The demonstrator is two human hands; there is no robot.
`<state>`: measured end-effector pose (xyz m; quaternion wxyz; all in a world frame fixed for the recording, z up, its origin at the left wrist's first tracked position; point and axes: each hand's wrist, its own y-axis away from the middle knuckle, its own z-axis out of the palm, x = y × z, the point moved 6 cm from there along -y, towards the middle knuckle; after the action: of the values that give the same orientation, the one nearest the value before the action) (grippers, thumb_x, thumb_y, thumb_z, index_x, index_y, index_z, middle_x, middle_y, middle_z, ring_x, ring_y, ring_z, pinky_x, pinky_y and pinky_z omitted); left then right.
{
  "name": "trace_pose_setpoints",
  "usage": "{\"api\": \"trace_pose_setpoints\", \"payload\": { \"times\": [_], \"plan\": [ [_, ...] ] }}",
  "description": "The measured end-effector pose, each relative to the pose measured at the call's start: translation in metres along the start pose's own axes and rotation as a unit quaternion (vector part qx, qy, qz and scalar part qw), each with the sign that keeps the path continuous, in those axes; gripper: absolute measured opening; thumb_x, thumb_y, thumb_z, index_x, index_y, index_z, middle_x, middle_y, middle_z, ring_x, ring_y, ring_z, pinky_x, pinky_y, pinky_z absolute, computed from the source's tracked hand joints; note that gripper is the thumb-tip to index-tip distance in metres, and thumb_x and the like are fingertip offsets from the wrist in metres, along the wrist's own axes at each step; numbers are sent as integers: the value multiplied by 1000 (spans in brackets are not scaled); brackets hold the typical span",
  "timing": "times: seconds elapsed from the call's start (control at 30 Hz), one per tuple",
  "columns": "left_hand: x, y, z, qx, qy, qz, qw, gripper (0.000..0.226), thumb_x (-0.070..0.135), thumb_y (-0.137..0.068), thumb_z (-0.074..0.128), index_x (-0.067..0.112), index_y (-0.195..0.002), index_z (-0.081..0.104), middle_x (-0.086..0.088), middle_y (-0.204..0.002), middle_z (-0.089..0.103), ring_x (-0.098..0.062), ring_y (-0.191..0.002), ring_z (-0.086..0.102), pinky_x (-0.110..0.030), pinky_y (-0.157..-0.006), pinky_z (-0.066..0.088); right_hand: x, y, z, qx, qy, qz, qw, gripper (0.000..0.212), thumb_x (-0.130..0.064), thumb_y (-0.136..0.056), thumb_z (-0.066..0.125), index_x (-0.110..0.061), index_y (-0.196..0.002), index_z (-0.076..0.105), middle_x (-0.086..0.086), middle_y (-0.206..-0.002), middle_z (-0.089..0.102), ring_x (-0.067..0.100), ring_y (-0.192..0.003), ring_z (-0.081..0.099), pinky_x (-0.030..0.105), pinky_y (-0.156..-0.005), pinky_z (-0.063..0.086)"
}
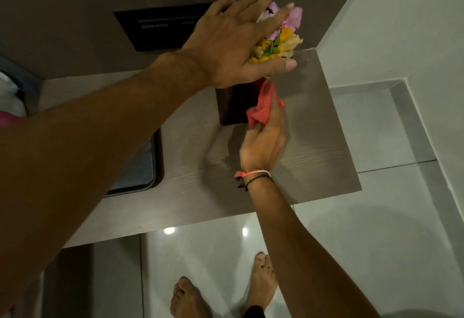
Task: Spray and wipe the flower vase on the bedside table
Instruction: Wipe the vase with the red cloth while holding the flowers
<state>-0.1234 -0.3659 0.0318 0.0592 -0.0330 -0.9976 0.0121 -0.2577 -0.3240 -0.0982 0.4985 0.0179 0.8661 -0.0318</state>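
A dark brown square vase (233,105) stands on the grey wooden bedside table (313,142), filled with pink, yellow and green flowers (281,39). My left hand (233,41) lies spread over the flowers from above, fingers around the bunch, steadying it. My right hand (263,142) grips a crumpled red cloth (263,109) and presses it against the vase's right side. The upper part of the vase is hidden under my left hand. No spray bottle shows in this view.
A dark tray (143,169) lies on the table at the left, partly under my left forearm. A black switch panel (160,26) is set in the wall behind. A wet patch (226,159) marks the tabletop. My bare feet (221,290) stand on the glossy tiled floor.
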Motion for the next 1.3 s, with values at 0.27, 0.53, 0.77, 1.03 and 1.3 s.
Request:
{"api": "trace_pose_setpoints", "payload": {
  "times": [0.27, 0.53, 0.77, 1.03, 1.3],
  "plan": [
    [-1, -1, 1, 8, 8, 3, 1000, 95, 86, -87, 24, 32, -166, 19, -13, -176, 18, -28, -164, 20, -52, -129, 19, -25, 59, 10, 4, 56, -173, 983, 55, -8, -95, 47, -14, -150, 46, 23, -162, 31, 39, -151, 31, 56, -111, 45],
    [0, 0, -1, 11, 13, -7, 1000, 97, 86, -86, 26, 28, -164, 28, -11, -175, 23, -28, -162, 26, -52, -127, 23, -5, 48, 39, -80, 256, -251, 930, 77, -14, -87, 66, -30, -155, 34, 18, -160, 30, 37, -148, 30, 58, -114, 41],
    [2, 2, -4, -3, 18, -7, 1000, 96, 84, -87, 29, 26, -162, 32, -14, -174, 24, -30, -160, 29, -52, -127, 24, -5, 61, 51, -162, 379, -205, 888, 63, -22, -91, 61, -32, -150, 43, 17, -153, 40, 38, -143, 36, 52, -120, 32],
    [-12, 30, -47, 94, 219, -81, 968, 78, 59, -103, 42, 17, -166, 24, -12, -175, 22, -22, -164, 18, -52, -135, 9, -49, 56, 20, -145, 36, -55, 987, 40, -15, -80, 52, -20, -118, 60, 6, -108, 70, 24, -101, 64, 33, -81, 51],
    [-101, 154, -31, 165, 479, -324, 799, 56, 60, -99, 53, 25, -143, 59, 18, -122, 69, 20, -106, 62, -6, -99, 49, -81, 49, 51, -246, -362, 227, 870, 19, -1, -71, 48, -10, -84, 59, 6, -83, 55, 19, -80, 49, 34, -82, 39]
  ]
}}
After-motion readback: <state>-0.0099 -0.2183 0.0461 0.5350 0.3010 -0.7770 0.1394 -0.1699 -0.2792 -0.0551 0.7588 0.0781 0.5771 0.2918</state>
